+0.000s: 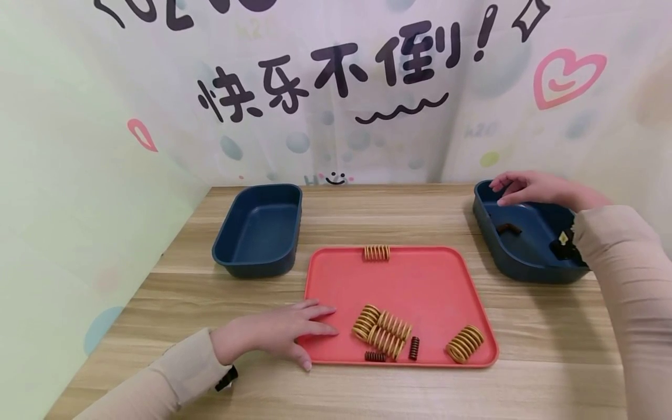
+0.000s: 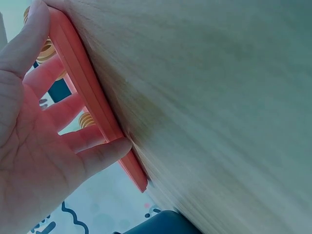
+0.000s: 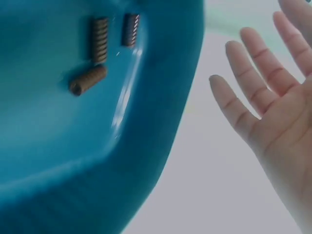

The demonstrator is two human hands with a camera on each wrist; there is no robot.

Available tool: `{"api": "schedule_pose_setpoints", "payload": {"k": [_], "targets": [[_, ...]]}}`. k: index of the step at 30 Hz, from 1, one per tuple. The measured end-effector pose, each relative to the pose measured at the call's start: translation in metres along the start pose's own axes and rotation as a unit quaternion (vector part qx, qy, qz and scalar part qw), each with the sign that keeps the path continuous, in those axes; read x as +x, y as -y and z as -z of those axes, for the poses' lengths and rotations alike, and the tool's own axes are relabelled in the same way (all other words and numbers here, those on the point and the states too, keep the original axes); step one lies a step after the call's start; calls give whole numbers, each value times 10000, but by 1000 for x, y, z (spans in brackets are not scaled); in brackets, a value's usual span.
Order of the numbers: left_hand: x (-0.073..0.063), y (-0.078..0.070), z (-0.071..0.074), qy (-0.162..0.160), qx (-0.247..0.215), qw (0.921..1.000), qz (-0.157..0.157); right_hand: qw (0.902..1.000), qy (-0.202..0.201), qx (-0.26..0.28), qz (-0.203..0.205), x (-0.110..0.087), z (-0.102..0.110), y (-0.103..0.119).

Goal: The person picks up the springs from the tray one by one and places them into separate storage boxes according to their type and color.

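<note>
from the right wrist we count three small springs (image 3: 100, 41) in the right bin (image 3: 53, 134); from the head we see only a dark shape there. the right grip (image 1: 543, 189) is released above it. the left grip (image 1: 273, 331), fingers spread, touches the tray (image 1: 404, 286), where gold springs (image 1: 387, 341) and two dark springs (image 1: 375, 356) lie. on the backdrop (image 1: 325, 140) we read "快乐不倒!".

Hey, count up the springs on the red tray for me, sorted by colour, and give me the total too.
Gold springs: 5
Dark brown springs: 2
Total on the red tray: 7
</note>
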State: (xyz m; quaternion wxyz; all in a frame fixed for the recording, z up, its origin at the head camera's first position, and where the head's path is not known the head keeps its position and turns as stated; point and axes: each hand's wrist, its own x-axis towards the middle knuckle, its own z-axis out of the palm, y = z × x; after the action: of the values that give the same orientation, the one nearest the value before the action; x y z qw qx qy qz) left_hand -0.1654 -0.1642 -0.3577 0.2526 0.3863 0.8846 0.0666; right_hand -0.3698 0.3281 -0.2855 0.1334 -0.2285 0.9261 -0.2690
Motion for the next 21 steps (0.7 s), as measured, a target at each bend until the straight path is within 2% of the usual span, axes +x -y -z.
{"api": "schedule_pose_setpoints", "payload": {"k": [7, 12, 16, 21], "targets": [[1, 2, 0, 31, -50, 10000, 8, 9992, -265, 85, 288, -1, -9, 25], [1, 2, -1, 17, -87, 10000, -16, 9956, -369, 45, 860, -3, -21, 42], [1, 2, -1, -5, -89, 10000, -21, 9934, -284, -48, 1106, -6, -33, 56], [1, 3, -1, -7, -96, 10000, -20, 9832, -163, -240, 1802, -5, -51, 70]]}}
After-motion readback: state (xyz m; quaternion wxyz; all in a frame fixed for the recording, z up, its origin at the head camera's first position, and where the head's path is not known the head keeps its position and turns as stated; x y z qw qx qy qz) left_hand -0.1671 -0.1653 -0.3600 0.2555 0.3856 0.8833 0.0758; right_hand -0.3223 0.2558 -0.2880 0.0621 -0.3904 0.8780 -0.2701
